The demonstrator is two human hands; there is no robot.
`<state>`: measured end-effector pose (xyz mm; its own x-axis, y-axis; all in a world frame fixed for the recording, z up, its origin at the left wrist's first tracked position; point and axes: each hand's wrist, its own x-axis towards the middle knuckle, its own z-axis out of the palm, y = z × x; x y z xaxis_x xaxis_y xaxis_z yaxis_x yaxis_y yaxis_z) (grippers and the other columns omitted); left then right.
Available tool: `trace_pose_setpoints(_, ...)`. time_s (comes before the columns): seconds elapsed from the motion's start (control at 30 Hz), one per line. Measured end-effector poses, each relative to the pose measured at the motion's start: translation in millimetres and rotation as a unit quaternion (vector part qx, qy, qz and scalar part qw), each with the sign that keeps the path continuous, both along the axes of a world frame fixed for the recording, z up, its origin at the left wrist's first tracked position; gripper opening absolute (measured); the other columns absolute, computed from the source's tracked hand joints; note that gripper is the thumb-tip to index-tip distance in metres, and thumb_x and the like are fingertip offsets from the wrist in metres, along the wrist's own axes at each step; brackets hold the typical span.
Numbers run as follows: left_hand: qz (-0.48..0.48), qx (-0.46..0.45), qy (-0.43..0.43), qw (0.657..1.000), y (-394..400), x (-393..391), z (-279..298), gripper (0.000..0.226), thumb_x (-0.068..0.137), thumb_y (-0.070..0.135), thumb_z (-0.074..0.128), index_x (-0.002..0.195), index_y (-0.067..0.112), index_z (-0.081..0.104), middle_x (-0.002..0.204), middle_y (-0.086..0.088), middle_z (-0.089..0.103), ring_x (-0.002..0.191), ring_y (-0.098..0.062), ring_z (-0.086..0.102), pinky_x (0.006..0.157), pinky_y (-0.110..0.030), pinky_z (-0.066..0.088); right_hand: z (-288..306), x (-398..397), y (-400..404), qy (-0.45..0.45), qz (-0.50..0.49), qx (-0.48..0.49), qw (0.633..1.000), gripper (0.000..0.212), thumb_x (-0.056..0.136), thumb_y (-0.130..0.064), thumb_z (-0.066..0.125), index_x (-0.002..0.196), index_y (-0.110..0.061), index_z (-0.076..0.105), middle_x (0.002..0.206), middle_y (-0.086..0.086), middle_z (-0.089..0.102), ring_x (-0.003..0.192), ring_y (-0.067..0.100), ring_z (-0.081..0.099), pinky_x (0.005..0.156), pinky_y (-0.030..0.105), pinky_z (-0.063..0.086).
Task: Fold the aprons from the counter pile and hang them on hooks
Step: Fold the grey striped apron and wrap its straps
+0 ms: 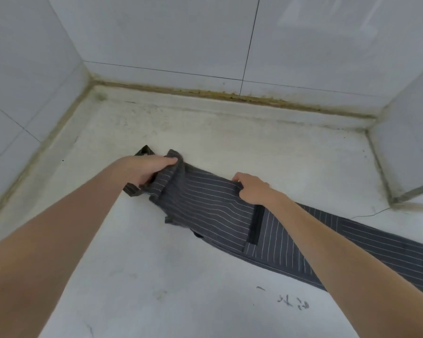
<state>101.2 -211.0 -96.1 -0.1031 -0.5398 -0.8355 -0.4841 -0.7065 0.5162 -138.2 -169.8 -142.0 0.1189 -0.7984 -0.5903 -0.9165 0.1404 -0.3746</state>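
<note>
A dark grey apron with thin white pinstripes lies folded into a long narrow band across the pale table, running from about 10 o'clock near the middle down to 4 o'clock, where it is cut off by the frame edge. A plain black strip crosses the band under the right forearm, and the stripes change direction on either side of it. At the 10 o'clock end the cloth bunches into loose folds, with 2 dark strap ends poking out beside the left wrist.

The left hand is clamped on that bunched end, thumb lying over the top of the fabric. The right hand has its fingers curled round the far edge of the band, gripping it.

Some dark scribbled marks sit on the table at 5 o'clock; they look like writing but I cannot read them. White tiled walls close in the table on 3 sides, with a grimy seam along the back at 12 o'clock
</note>
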Motion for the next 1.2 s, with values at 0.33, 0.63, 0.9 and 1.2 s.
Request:
trace_pose_setpoints(0.33, -0.023, -0.451, -0.344, 0.823, -14.1, 15.0, 10.4, 0.034, 0.096, 0.016, 0.039, 0.125, 0.008, 0.056, 0.127, -0.016, 0.054, 0.115, -0.033, 0.051, 0.095, -0.041, 0.040, -15.4, -7.5, 44.3, 0.076, 0.091, -0.355, 0.927, 0.047, 0.091, -0.015, 0.051, 0.135, -0.005, 0.044, 0.134, 0.017, 0.047, 0.117, 0.034, 0.051, 0.102, 0.044, 0.039)
trace_pose_setpoints(0.63, -0.483, -0.413, -0.282, 0.719, 96.5, -67.6, -87.8, 0.062, 0.100, 0.047, 0.012, 0.145, 0.020, -0.020, 0.154, -0.004, -0.021, 0.142, -0.017, -0.021, 0.117, -0.038, -0.011, -54.3, 20.4, 66.6, 0.107, 0.181, -0.209, 0.955, 0.107, 0.074, -0.080, 0.021, 0.147, -0.002, 0.021, 0.154, 0.019, 0.015, 0.141, 0.037, 0.020, 0.111, 0.056, 0.020)
trace_pose_setpoints(0.9, -0.505, -0.411, -0.518, 0.556, 7.8, -36.1, -69.2, 0.063, 0.102, 0.033, 0.027, 0.150, 0.015, -0.009, 0.157, -0.012, -0.015, 0.144, -0.031, -0.014, 0.113, -0.047, -0.013, -36.8, -98.5, 130.0, 0.203, 0.131, -0.106, 0.965, 0.098, 0.042, -0.086, -0.035, 0.129, -0.041, -0.038, 0.141, -0.003, -0.043, 0.142, 0.030, -0.024, 0.114, 0.054, -0.008)
trace_pose_setpoints(1.2, -0.504, -0.522, -0.228, 0.649, 193.0, -90.8, -90.5, 0.071, 0.091, 0.058, -0.004, 0.150, 0.021, 0.010, 0.157, -0.007, 0.013, 0.144, -0.030, 0.006, 0.112, -0.049, -0.001, -52.8, -7.1, 153.3, 0.175, 0.016, -0.098, 0.980, 0.071, 0.094, -0.062, 0.013, 0.144, -0.031, -0.026, 0.146, 0.010, -0.040, 0.139, 0.035, -0.027, 0.111, 0.060, -0.011)
